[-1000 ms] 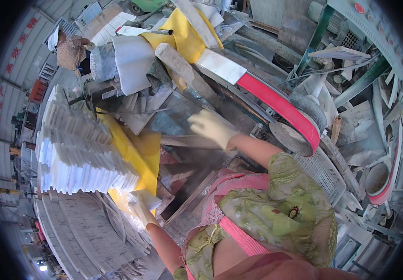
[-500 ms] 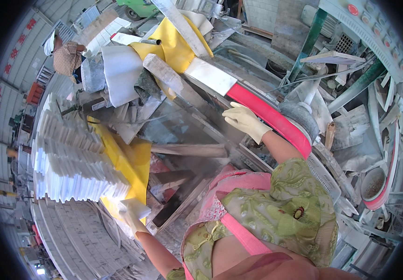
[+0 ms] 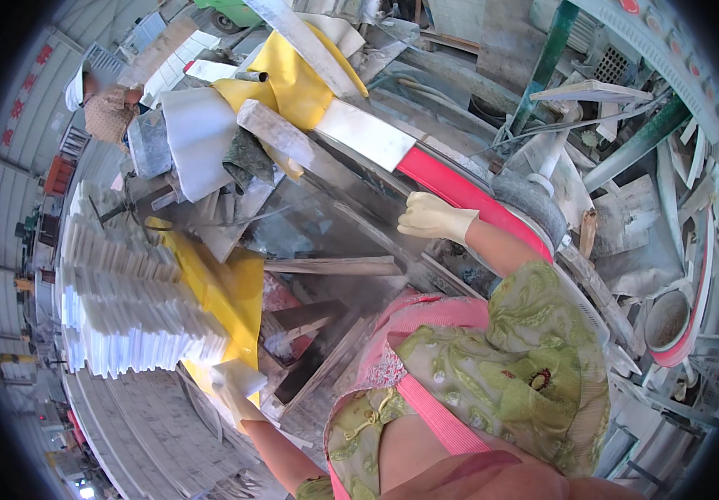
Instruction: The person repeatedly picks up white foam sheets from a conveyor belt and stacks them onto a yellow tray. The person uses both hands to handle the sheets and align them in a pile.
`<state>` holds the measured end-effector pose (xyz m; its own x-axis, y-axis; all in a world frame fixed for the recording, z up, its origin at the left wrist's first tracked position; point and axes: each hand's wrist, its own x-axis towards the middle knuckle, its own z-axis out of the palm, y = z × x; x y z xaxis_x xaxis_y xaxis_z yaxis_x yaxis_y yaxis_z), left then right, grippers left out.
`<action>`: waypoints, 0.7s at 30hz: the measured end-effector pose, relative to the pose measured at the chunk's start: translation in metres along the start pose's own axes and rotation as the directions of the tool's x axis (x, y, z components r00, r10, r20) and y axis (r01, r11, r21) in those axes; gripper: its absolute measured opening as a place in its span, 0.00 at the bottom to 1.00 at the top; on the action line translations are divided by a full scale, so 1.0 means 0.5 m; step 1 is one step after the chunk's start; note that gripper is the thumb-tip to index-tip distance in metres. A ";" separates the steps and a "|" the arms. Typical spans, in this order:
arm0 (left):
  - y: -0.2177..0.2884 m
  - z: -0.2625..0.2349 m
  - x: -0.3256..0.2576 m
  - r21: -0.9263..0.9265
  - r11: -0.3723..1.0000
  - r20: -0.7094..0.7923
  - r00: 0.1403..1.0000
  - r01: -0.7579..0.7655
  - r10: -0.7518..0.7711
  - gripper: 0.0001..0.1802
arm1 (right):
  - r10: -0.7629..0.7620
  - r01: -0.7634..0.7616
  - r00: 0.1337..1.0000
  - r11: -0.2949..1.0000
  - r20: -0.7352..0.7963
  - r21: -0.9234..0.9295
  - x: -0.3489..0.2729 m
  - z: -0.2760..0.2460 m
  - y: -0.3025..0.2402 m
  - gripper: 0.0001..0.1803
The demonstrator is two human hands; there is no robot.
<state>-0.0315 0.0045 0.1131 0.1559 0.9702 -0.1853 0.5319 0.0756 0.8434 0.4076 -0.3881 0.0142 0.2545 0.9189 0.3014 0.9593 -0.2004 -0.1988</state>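
My left hand [image 3: 231, 398], in a pale glove, grips a small white stone tile [image 3: 245, 377] beside the yellow sheet. Just right of it is a dark gap between wooden boards. My right hand [image 3: 436, 218], gloved in cream rubber, hovers close to the red belt [image 3: 468, 193]. Its fingers are curled in and I see nothing in them. A white slab [image 3: 368, 135] lies in line with the belt's far end. At the left stand tall rows of thin white tiles [image 3: 126, 308], stacked on edge against the yellow sheet [image 3: 230, 287].
A person [image 3: 109, 112] in a patterned top stands at the far left. A grey motor-like drum [image 3: 530, 204] sits behind the belt. Broken slabs and boards lie at right, near a round bucket [image 3: 668, 323]. A control panel [image 3: 668, 54] with buttons hangs top right.
My right hand's fingers have curled in from being stretched out. The left hand keeps its hold on the tile. The whole view has shifted slightly.
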 end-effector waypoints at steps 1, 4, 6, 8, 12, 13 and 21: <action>0.007 0.001 -0.007 0.001 1.000 0.006 1.000 0.005 -0.005 0.34 | 0.003 -0.003 1.000 1.000 0.000 -0.004 0.000 0.002 0.000 0.18; 0.028 0.004 -0.031 0.009 1.000 0.014 1.000 0.011 -0.011 0.34 | 0.024 -0.024 1.000 0.999 0.004 -0.025 0.002 0.002 -0.003 0.18; 0.039 0.006 -0.047 0.013 1.000 0.019 1.000 0.018 -0.018 0.34 | 0.034 -0.034 0.999 0.999 -0.005 -0.035 0.003 0.000 -0.008 0.17; 0.045 0.005 -0.059 0.018 1.000 0.020 1.000 0.022 -0.022 0.34 | 0.000 0.010 0.998 0.987 0.062 -0.163 0.003 -0.001 -0.013 0.16; 0.047 0.004 -0.058 0.031 0.999 0.038 0.999 0.021 -0.023 0.34 | -0.020 0.056 0.990 0.963 0.137 -0.263 0.003 -0.001 -0.022 0.15; 0.045 0.003 -0.054 0.040 0.999 0.044 0.999 0.019 -0.021 0.34 | -0.012 0.053 0.988 0.965 0.157 -0.256 0.002 -0.002 -0.023 0.14; 0.014 -0.005 -0.039 -0.086 0.996 0.067 0.998 0.004 0.002 0.34 | 0.093 -0.071 0.955 0.993 0.282 -0.090 0.010 -0.022 -0.027 0.23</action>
<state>-0.0329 -0.0134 0.1241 0.2123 0.9527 -0.2174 0.4591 0.0992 0.8828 0.3970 -0.3847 0.0285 0.2981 0.9545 0.0063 0.9460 -0.2945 -0.1353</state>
